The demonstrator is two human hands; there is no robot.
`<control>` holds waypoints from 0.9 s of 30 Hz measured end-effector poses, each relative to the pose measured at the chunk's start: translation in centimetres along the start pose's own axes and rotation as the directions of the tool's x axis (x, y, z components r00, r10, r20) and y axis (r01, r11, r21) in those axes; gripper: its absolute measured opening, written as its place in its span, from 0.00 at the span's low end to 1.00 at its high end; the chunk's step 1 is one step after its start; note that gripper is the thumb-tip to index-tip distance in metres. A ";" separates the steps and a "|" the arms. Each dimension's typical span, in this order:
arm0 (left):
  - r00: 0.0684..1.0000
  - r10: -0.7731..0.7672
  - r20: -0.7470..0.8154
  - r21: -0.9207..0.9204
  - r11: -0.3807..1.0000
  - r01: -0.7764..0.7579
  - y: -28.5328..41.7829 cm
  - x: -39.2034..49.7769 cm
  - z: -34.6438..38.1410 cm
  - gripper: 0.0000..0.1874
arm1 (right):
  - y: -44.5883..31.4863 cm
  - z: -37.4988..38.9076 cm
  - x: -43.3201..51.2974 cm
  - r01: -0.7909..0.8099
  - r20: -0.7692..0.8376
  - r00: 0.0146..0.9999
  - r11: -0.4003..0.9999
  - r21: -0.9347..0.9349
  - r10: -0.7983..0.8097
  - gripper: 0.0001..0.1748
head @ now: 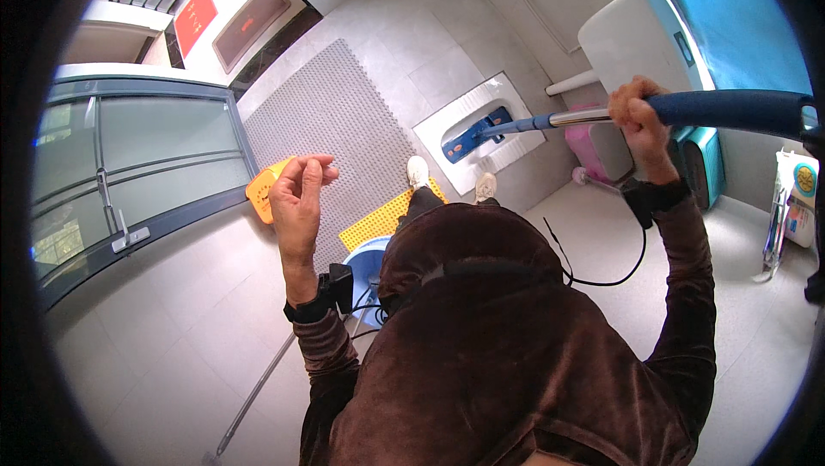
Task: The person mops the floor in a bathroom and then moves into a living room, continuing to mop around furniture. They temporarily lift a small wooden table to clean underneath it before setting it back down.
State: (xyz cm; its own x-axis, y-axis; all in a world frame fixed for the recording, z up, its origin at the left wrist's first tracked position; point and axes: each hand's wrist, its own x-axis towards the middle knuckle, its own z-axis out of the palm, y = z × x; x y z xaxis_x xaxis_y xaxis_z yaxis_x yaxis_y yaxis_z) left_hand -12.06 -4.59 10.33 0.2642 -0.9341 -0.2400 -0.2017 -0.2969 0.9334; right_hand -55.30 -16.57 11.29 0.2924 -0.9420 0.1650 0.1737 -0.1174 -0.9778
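Observation:
My right hand [638, 119] grips the pole of a flat mop [580, 117], just below its blue handle [728, 110]. The pole runs left to a blue mop head [478, 135], which lies over the basin of a white squat toilet [509, 165]; whether they touch cannot be told. Raised on the other side, my left hand [300, 192] holds nothing visible, its fingers loosely bent. In the view it overlaps an orange plastic object [261, 195] with printing. A blue bucket [367, 260], partly hidden by my body, has a rod in it.
A grey perforated mat [322, 118] and a yellow mat [374, 218] cover part of the tiled floor. A glass-paneled door [174, 124] stands at left. At right are a white cistern [638, 34], a pink bin [586, 144] and a teal container [702, 163]. A pole [258, 395] slants lower left.

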 end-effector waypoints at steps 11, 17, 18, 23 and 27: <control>0.997 0.057 0.061 0.082 0.995 -0.062 0.8 0.1 0.6 0.13 | 0.2 0.0 0.0 0.022 0.012 1.000 0.999 -0.050 -0.022 0.12; 0.995 0.060 0.085 0.115 0.991 -0.070 1.5 0.1 0.9 0.12 | 0.0 0.2 0.0 0.109 0.001 0.994 0.994 -0.010 -0.109 0.12; 0.995 0.054 0.086 0.112 0.992 -0.063 1.6 0.1 0.9 0.12 | 0.0 0.4 0.1 0.104 0.059 0.993 0.993 -0.055 -0.101 0.13; 0.995 0.048 0.093 0.174 0.983 -0.064 1.8 0.2 1.2 0.12 | -0.3 0.3 0.1 0.064 -0.050 0.997 0.998 0.027 -0.063 0.13; 0.995 0.052 0.088 0.147 0.987 -0.065 1.9 0.2 1.5 0.12 | 0.2 0.3 -0.2 0.049 -0.025 0.998 0.999 -0.001 -0.049 0.13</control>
State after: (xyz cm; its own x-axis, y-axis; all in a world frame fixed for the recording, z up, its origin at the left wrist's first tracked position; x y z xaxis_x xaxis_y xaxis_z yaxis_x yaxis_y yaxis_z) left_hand -13.80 -5.59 11.64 0.1691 -0.9621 -0.2138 -0.3551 -0.2618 0.8974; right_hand -55.05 -16.29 11.11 0.2598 -0.9427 0.2094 0.1870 -0.1636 -0.9686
